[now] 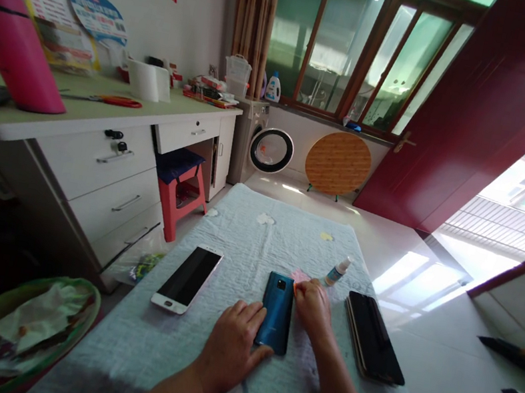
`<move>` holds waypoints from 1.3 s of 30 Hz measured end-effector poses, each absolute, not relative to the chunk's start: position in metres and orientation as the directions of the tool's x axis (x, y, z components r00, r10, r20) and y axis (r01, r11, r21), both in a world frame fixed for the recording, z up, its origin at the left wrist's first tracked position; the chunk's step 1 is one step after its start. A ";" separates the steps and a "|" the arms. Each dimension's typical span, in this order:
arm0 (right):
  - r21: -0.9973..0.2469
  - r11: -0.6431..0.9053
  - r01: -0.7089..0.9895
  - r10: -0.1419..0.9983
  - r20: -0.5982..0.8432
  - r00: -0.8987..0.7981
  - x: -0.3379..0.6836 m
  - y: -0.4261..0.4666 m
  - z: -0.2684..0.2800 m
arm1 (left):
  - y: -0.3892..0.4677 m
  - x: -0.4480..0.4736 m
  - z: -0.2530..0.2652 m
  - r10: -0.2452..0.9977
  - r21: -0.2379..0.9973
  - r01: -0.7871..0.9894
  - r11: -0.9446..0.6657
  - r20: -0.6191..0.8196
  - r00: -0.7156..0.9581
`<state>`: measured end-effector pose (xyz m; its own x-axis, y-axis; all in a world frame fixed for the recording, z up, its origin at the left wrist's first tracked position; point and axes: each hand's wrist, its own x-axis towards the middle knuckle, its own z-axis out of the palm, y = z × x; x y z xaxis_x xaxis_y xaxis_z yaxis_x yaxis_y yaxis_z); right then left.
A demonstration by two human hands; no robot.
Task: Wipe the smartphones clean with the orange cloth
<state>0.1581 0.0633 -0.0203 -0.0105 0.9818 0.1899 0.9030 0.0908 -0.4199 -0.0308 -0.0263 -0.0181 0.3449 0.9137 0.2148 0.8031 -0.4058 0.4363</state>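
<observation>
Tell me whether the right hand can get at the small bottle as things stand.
Probably yes: the small bottle stands just beyond the right hand, and nothing visible blocks the way, though that hand seems occupied with a pink cloth beside the blue phone.

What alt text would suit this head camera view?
A person's left hand steadies a blue phone face down on a pale blue cloth, while the right hand grips something pink and orange beside it. A white phone, small bottle and dark tablet are nearby.
</observation>
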 end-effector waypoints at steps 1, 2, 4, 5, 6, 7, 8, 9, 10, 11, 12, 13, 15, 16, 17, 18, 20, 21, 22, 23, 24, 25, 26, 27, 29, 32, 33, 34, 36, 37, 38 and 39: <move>-0.428 0.089 0.899 0.985 0.170 -0.017 0.158 0.061 -0.020 | -0.026 -0.031 -0.018 0.913 0.437 0.802 -0.407 0.213 0.347; -0.433 0.087 0.897 0.988 0.149 -0.024 0.159 0.057 -0.019 | -0.026 -0.031 -0.019 0.913 0.438 0.801 -0.408 0.213 0.349; -0.435 0.085 0.897 0.992 0.121 -0.036 0.159 0.050 -0.019 | -0.026 -0.031 -0.019 0.912 0.437 0.800 -0.411 0.213 0.352; -0.434 0.087 0.897 0.993 0.115 -0.040 0.159 0.046 -0.019 | -0.025 -0.032 -0.019 0.911 0.435 0.800 -0.412 0.215 0.353; -0.434 0.090 0.896 0.993 0.111 -0.045 0.159 0.042 -0.019 | -0.025 -0.032 -0.019 0.910 0.432 0.801 -0.415 0.218 0.353; -0.435 0.094 0.895 0.993 0.109 -0.051 0.159 0.037 -0.019 | -0.025 -0.031 -0.020 0.908 0.430 0.801 -0.417 0.222 0.354; -0.439 0.099 0.893 0.993 0.108 -0.057 0.158 0.032 -0.019 | -0.026 -0.031 -0.020 0.907 0.430 0.800 -0.419 0.227 0.354; -0.444 0.102 0.890 0.992 0.106 -0.061 0.158 0.027 -0.019 | -0.026 -0.031 -0.020 0.907 0.431 0.798 -0.421 0.231 0.353; -0.451 0.105 0.886 0.993 0.104 -0.064 0.157 0.022 -0.019 | -0.026 -0.031 -0.020 0.906 0.433 0.797 -0.422 0.235 0.352; -0.458 0.106 0.883 0.993 0.101 -0.067 0.157 0.017 -0.019 | -0.026 -0.031 -0.020 0.906 0.435 0.796 -0.422 0.237 0.351; -0.464 0.107 0.879 0.993 0.098 -0.069 0.157 0.012 -0.018 | -0.026 -0.031 -0.020 0.906 0.436 0.795 -0.421 0.239 0.349; -0.467 0.108 0.878 0.993 0.093 -0.072 0.156 0.007 -0.017 | -0.026 -0.031 -0.020 0.907 0.437 0.796 -0.420 0.240 0.347; -0.471 0.113 0.875 0.993 0.080 -0.085 0.155 -0.003 -0.014 | -0.026 -0.030 -0.020 0.908 0.434 0.799 -0.417 0.243 0.342; -0.472 0.116 0.874 0.993 0.073 -0.092 0.155 -0.008 -0.012 | -0.026 -0.030 -0.020 0.908 0.432 0.800 -0.416 0.244 0.340; -0.474 0.118 0.873 0.993 0.066 -0.098 0.155 -0.012 -0.011 | -0.026 -0.030 -0.020 0.908 0.430 0.802 -0.415 0.245 0.339; -0.478 0.119 0.870 0.993 0.059 -0.103 0.154 -0.017 -0.009 | -0.026 -0.029 -0.020 0.908 0.427 0.803 -0.416 0.246 0.339; -0.488 0.116 0.865 0.993 0.047 -0.107 0.153 -0.024 -0.007 | -0.026 -0.029 -0.020 0.908 0.421 0.806 -0.416 0.245 0.340; -0.493 0.115 0.862 0.993 0.043 -0.108 0.153 -0.028 -0.007 | -0.026 -0.029 -0.020 0.908 0.417 0.809 -0.415 0.243 0.341; -0.498 0.115 0.859 0.993 0.040 -0.110 0.153 -0.031 -0.007 | -0.026 -0.029 -0.020 0.909 0.414 0.811 -0.413 0.241 0.340; -0.503 0.117 0.856 0.993 0.037 -0.114 0.152 -0.034 -0.007 | -0.026 -0.028 -0.020 0.910 0.410 0.814 -0.411 0.239 0.339; -0.507 0.119 0.854 0.992 0.034 -0.118 0.153 -0.037 -0.007 | -0.026 -0.028 -0.020 0.911 0.407 0.817 -0.409 0.239 0.337; -0.510 0.121 0.852 0.992 0.030 -0.123 0.153 -0.039 -0.007 | -0.026 -0.028 -0.021 0.911 0.405 0.818 -0.408 0.241 0.335; -0.511 0.123 0.851 0.991 0.024 -0.129 0.153 -0.041 -0.006 | -0.026 -0.028 -0.021 0.910 0.404 0.818 -0.409 0.245 0.333; -0.514 0.121 0.849 0.991 0.013 -0.133 0.154 -0.043 -0.005 | -0.026 -0.028 -0.022 0.909 0.405 0.818 -0.410 0.251 0.332; -0.534 0.125 0.837 0.987 -0.022 -0.161 0.155 -0.047 0.000 | -0.026 -0.028 -0.022 0.907 0.411 0.812 -0.414 0.264 0.328; -0.604 0.177 0.777 0.963 -0.055 -0.262 0.155 -0.050 0.007 | -0.026 -0.030 -0.021 0.902 0.435 0.794 -0.424 0.282 0.327; -0.623 0.203 0.756 0.954 -0.047 -0.295 0.155 -0.051 0.009 | -0.025 -0.031 -0.021 0.900 0.447 0.785 -0.429 0.289 0.327; -0.631 0.227 0.742 0.947 -0.034 -0.318 0.155 -0.051 0.010 | -0.024 -0.032 -0.021 0.897 0.458 0.776 -0.435 0.296 0.328; -0.620 0.261 0.740 0.940 -0.013 -0.342 0.155 -0.050 0.010 | -0.021 -0.034 -0.022 0.890 0.475 0.756 -0.449 0.313 0.331; -0.605 0.272 0.748 0.938 -0.009 -0.348 0.155 -0.050 0.009 | -0.020 -0.035 -0.023 0.886 0.481 0.749 -0.456 0.322 0.333; -0.588 0.281 0.758 0.935 -0.009 -0.354 0.155 -0.050 0.007 | -0.018 -0.036 -0.025 0.883 0.486 0.741 -0.463 0.328 0.336; -0.569 0.290 0.770 0.934 -0.005 -0.357 0.154 -0.049 0.006 | -0.017 -0.037 -0.027 0.880 0.490 0.735 -0.469 0.332 0.340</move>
<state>0.1544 -0.0494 0.0059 -0.3566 0.9342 -0.0054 0.7695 0.2905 -0.5687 -0.0374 -0.0171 -0.0271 0.3398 0.8799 0.3320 0.7347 -0.4687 0.4904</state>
